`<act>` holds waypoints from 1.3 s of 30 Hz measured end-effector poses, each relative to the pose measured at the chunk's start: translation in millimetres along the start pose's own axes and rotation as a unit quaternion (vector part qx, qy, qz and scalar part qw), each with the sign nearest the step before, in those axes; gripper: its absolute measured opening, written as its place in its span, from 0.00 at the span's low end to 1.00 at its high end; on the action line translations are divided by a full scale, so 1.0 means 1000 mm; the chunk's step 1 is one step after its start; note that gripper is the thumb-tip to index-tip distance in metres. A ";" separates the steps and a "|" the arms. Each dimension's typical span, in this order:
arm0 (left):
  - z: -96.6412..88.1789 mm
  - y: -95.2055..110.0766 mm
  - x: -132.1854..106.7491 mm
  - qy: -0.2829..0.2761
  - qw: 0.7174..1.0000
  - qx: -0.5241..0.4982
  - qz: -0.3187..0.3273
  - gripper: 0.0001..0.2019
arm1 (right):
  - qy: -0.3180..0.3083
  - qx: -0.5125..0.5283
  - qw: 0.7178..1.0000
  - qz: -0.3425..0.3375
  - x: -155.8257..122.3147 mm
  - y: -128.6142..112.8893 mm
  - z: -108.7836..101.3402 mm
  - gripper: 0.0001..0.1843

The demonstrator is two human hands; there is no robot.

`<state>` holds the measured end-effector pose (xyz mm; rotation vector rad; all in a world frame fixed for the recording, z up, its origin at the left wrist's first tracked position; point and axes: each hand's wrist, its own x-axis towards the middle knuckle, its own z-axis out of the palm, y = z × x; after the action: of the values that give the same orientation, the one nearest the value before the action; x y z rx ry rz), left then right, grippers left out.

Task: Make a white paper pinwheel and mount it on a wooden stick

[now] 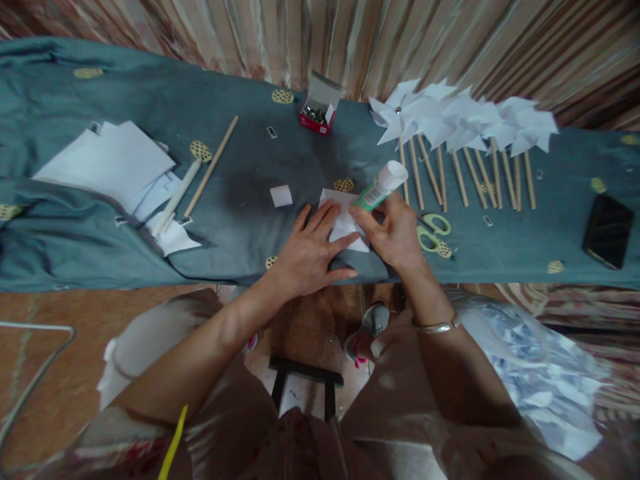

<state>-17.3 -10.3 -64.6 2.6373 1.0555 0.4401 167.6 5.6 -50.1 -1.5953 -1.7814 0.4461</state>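
My left hand point(313, 250) lies flat with fingers spread on a white paper square point(336, 200) at the near edge of the table covered in blue-grey cloth point(240, 167). My right hand point(395, 233) is closed around a green and white glue bottle point(383, 187), tilted with its tip down onto the paper. Both hands touch the same sheet.
A row of several white paper pinwheels on wooden sticks point(465, 127) lies at the right. Green scissors point(435, 233) rest beside my right hand. A small red box point(317, 110), a paper stack point(113, 163), loose sticks point(213, 167), a small white square point(281, 195) and a black phone point(607, 230) are also there.
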 end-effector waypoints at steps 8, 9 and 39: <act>0.000 0.000 0.000 -0.005 1.000 -0.001 -0.001 0.32 | 0.001 -0.006 1.000 0.009 0.003 -0.005 0.002 0.20; 0.000 0.000 0.000 -0.004 1.000 -0.001 -0.001 0.32 | 0.000 -0.006 1.000 0.010 0.003 -0.006 0.002 0.20; 0.000 0.000 0.000 0.001 1.000 -0.005 -0.001 0.30 | -0.083 -0.006 0.996 -0.011 0.000 -0.015 -0.002 0.17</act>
<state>-17.2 -10.1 -64.1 2.6271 1.0541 0.4459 158.0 2.6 -39.2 -1.5849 -1.9269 0.5722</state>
